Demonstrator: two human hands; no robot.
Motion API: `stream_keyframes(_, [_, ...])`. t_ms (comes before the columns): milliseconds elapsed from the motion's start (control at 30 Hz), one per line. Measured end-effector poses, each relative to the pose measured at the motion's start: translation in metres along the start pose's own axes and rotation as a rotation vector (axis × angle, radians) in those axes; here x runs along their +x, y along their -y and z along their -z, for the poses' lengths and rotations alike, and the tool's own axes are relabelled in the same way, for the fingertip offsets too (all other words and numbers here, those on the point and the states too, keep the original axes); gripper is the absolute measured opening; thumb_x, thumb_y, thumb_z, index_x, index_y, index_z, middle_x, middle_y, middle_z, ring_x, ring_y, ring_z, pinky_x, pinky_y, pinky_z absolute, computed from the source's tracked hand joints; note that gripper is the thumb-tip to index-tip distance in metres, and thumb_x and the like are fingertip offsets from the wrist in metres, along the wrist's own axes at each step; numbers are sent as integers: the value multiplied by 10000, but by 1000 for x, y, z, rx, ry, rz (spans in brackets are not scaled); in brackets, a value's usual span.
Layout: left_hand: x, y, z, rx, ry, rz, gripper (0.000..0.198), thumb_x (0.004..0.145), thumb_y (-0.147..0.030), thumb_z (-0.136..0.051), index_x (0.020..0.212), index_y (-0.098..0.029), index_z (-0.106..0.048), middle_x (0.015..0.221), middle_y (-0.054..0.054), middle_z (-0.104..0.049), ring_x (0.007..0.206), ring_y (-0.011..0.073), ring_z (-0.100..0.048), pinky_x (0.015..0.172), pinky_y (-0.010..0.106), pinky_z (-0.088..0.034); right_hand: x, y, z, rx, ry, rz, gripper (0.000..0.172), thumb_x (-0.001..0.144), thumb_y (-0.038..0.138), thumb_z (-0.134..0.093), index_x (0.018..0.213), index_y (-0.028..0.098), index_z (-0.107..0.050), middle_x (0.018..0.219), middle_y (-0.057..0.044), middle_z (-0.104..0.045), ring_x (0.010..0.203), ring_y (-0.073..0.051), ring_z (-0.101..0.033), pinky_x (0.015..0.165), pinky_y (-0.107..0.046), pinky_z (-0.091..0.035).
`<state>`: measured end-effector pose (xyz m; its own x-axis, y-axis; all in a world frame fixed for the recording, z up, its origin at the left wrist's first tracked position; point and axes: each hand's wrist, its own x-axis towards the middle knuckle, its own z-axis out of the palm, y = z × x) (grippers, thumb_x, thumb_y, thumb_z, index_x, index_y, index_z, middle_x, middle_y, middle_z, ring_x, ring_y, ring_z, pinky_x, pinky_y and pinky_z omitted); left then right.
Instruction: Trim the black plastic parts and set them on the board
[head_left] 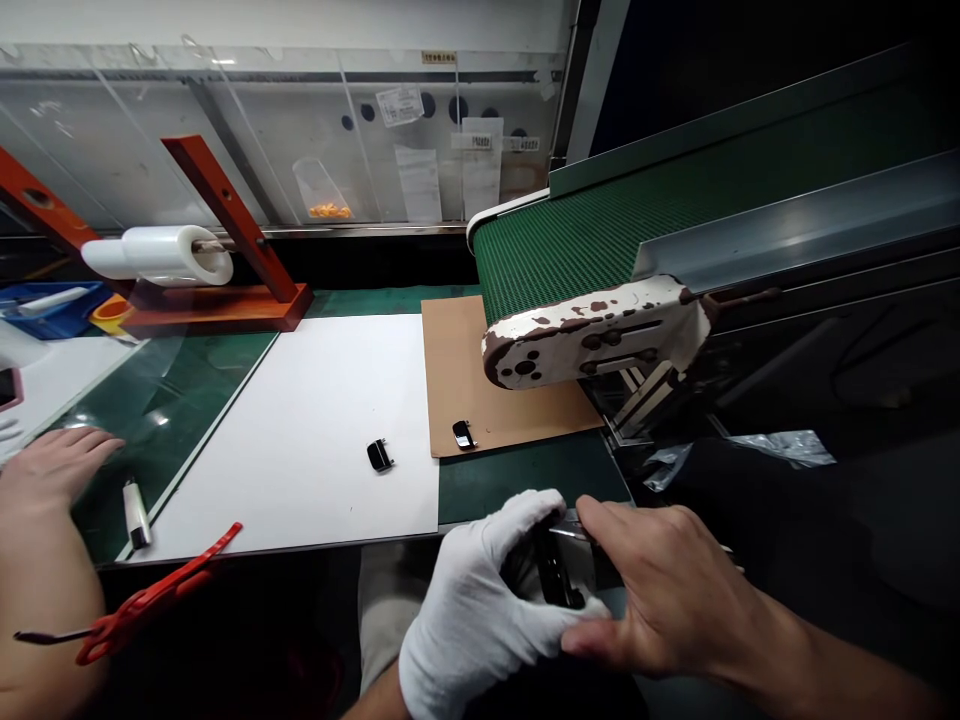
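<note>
My left hand [480,600], in a white glove, is curled around a small black part [556,577] just below the table's front edge. My bare right hand [667,590] meets it from the right. Its thumb presses under the part and its forefinger lies over a thin metal piece [574,527] at the top. Two similar small black parts lie further out. One [380,455] is on the white sheet [300,420] and the other [463,434] on the brown cardboard [457,360].
A green conveyor belt [570,250] with a chipped white end cap overhangs the cardboard at right. Another person's bare hand [52,465] rests flat at the left, near a small white tool [136,512] and red scissors [150,595]. A film roll [161,255] sits on an orange stand at the back left.
</note>
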<state>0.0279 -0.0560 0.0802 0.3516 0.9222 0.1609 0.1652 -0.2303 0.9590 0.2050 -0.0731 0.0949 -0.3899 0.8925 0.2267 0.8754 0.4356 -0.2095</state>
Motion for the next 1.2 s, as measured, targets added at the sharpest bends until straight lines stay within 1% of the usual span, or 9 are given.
stream_keyframes(133, [0,-1,0,-11,-3,53,663,498,-203,-890,1124,-180,-674,986,-2,-744,839,176,-710,785,194,-574,0,1,-1,-38,-39,16,810,772,841,-81,685,178,-538,527,-15,-553,430,-205,-570,452,-321,-262])
stream_keyframes(300, [0,1,-1,-26,10,98,671,486,-200,-894,1123,-223,-682,974,-26,-750,846,176,-709,785,194,-572,0,1,-3,-60,-48,3,835,706,895,-81,651,187,-522,514,-13,-542,424,-205,-566,453,-323,-245])
stream_keyframes(400, [0,2,-1,-40,17,94,636,508,-205,-887,1111,-229,-686,977,-31,-746,842,172,-706,782,191,-571,0,1,-4,-68,-46,3,832,718,886,-83,652,185,-526,514,-19,-548,426,-205,-570,455,-325,-236])
stream_keyframes(500, [0,0,-1,-33,18,85,600,528,-188,-871,1098,-222,-686,956,-34,-745,827,170,-705,767,188,-573,0,1,-5,-73,-77,16,830,736,870,-70,637,184,-526,496,-19,-542,411,-192,-556,452,-324,-235])
stream_keyframes(667, [0,-2,-3,35,16,51,458,577,-183,-838,1013,-204,-696,906,-32,-742,768,165,-700,703,193,-579,2,1,-7,-100,-95,51,847,754,849,-35,623,177,-534,476,-24,-539,393,-181,-540,437,-321,-217])
stream_keyframes(833, [0,0,-4,47,-16,43,551,549,-161,-841,1075,-200,-682,920,-21,-748,773,171,-708,731,204,-587,3,-1,-9,-127,-96,77,855,765,839,-29,608,173,-541,470,-23,-536,389,-169,-533,431,-319,-215])
stream_keyframes(1033, [0,-1,-4,64,-9,50,464,565,-158,-814,1014,-191,-699,843,-22,-745,727,173,-701,682,207,-588,3,-1,-10,-146,-108,92,862,766,833,-6,585,178,-535,463,-17,-528,391,-155,-529,426,-318,-222])
stream_keyframes(1133, [0,1,-4,60,-14,57,455,574,-173,-805,1017,-189,-703,868,-13,-751,745,180,-706,707,221,-593,3,-1,-11,-167,-137,100,856,783,816,-1,568,181,-532,449,-9,-516,375,-142,-507,422,-313,-220])
stream_keyframes(1200, [0,3,-5,56,-25,70,507,570,-172,-806,1065,-191,-695,905,-6,-755,772,185,-711,747,235,-595,3,-2,-12,-186,-157,110,851,795,805,0,561,181,-530,448,-8,-513,375,-137,-501,424,-309,-220])
